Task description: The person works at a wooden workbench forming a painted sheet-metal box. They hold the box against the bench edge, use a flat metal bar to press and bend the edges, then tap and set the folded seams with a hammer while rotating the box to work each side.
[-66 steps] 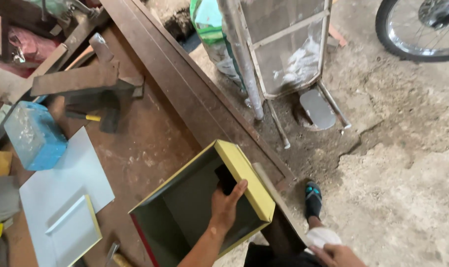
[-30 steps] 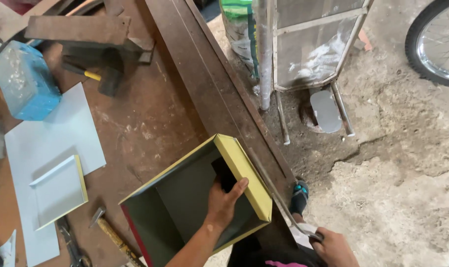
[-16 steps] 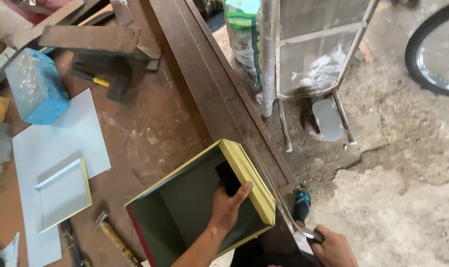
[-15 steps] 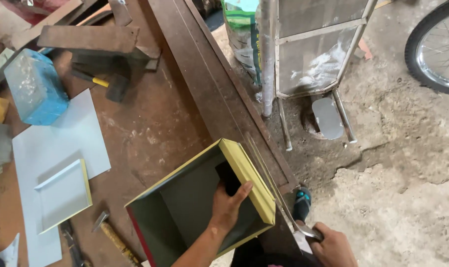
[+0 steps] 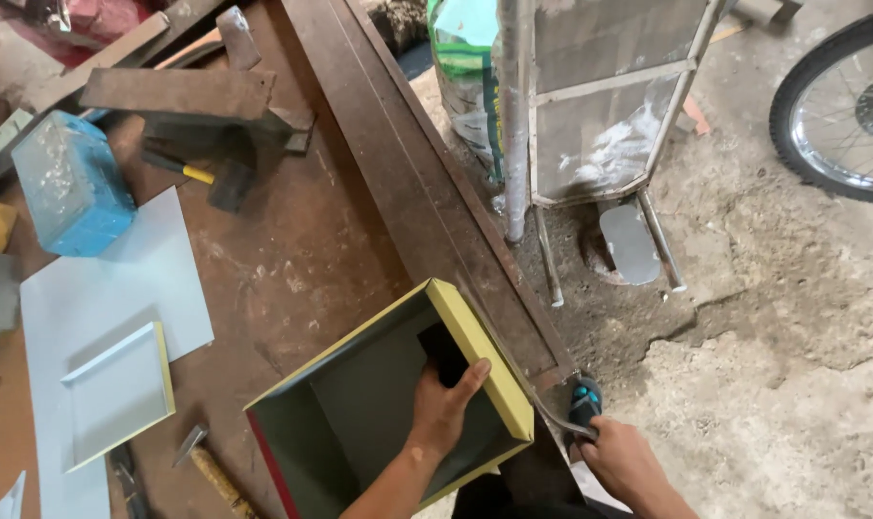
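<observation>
An open box [image 5: 480, 351] with yellow edges and a dark olive inside lies on its side at the rusty metal workbench's [image 5: 331, 240] near edge. My left hand [image 5: 441, 408] reaches into it and presses flat on the inner wall, just below a dark rectangular cutout [image 5: 443, 354]. My right hand [image 5: 629, 466] is outside the box at the lower right. It grips a tool with a teal and black handle [image 5: 584, 399]; a thin metal shaft runs from it along the box's outer side.
On the bench lie a grey sheet [image 5: 90, 308] with a small shallow tray [image 5: 119, 394], a blue block [image 5: 71, 183], a hammer [image 5: 206, 178], steel offcuts [image 5: 182, 96] and a chisel [image 5: 211, 466]. Right of the bench are a metal frame [image 5: 600, 106], a sack [image 5: 465, 67] and a wheel [image 5: 835, 106].
The view has drifted slightly. My left hand stays inside the box. My right hand has come up a little towards the teal-handled tool at the box's side.
</observation>
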